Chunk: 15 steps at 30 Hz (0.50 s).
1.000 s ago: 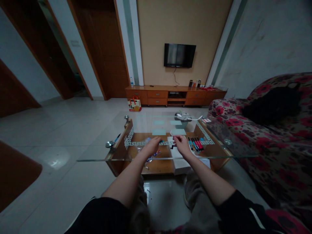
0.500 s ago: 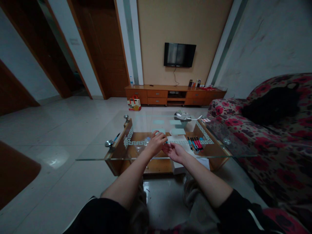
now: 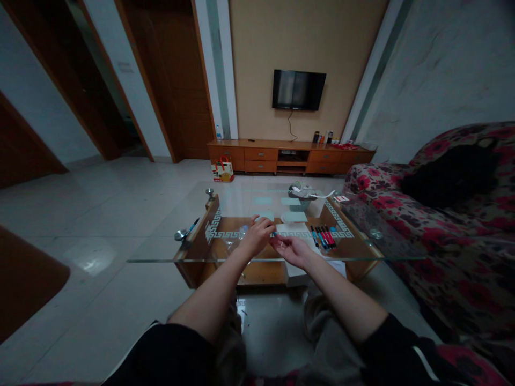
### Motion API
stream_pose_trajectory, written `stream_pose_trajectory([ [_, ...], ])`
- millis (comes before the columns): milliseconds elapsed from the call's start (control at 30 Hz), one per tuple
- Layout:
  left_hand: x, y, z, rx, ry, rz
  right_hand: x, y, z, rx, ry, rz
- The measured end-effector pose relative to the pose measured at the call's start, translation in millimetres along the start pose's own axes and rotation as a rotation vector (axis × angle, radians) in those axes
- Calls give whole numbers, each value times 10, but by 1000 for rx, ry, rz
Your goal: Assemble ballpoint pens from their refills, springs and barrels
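Observation:
Over the glass coffee table point(image 3: 156, 252), my two hands meet near the middle. My left hand point(image 3: 258, 237) is closed, its fingers bent over a small blue pen-like thing point(image 3: 274, 234), mostly hidden between the hands. Palm turned up, my right hand point(image 3: 292, 250) has its fingertips curled against that same blue thing. To the right of my right hand, several pens point(image 3: 323, 237), blue, black and red, lie side by side. Crumpled clear plastic point(image 3: 230, 244) sits to the left of my left hand.
One blue pen point(image 3: 193, 228) lies at the table's left. Under the glass is a white box point(image 3: 295, 274). A dark basket point(image 3: 301, 199) stands beyond, close to a flowered sofa point(image 3: 438, 236) on the right. A TV cabinet point(image 3: 261, 155) lines the far wall.
The blue thing between my fingertips shows a little more now. My hands stay almost in the same place, and the view has shifted slightly.

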<state>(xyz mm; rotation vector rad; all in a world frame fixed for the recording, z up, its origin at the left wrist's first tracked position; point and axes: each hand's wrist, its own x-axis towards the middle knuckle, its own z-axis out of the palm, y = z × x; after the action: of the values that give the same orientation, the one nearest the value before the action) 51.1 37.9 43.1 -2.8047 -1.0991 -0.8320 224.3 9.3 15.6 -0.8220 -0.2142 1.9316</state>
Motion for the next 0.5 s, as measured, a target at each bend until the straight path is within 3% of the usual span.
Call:
stream_pose_trajectory([
  [133,-18,-72,57,-177,56,-155,-50,-38,28,-120,16,-113],
  [267,-1,-205,182,-571,246,-454,-27,-147,-53,-274,65,-411],
  [400,15,-357,314,-691,301,-575,28,-322,-212,-454,156,-697],
  [500,5,-435,376,-778,324,-634,59,-435,-338,-509,250,-731],
])
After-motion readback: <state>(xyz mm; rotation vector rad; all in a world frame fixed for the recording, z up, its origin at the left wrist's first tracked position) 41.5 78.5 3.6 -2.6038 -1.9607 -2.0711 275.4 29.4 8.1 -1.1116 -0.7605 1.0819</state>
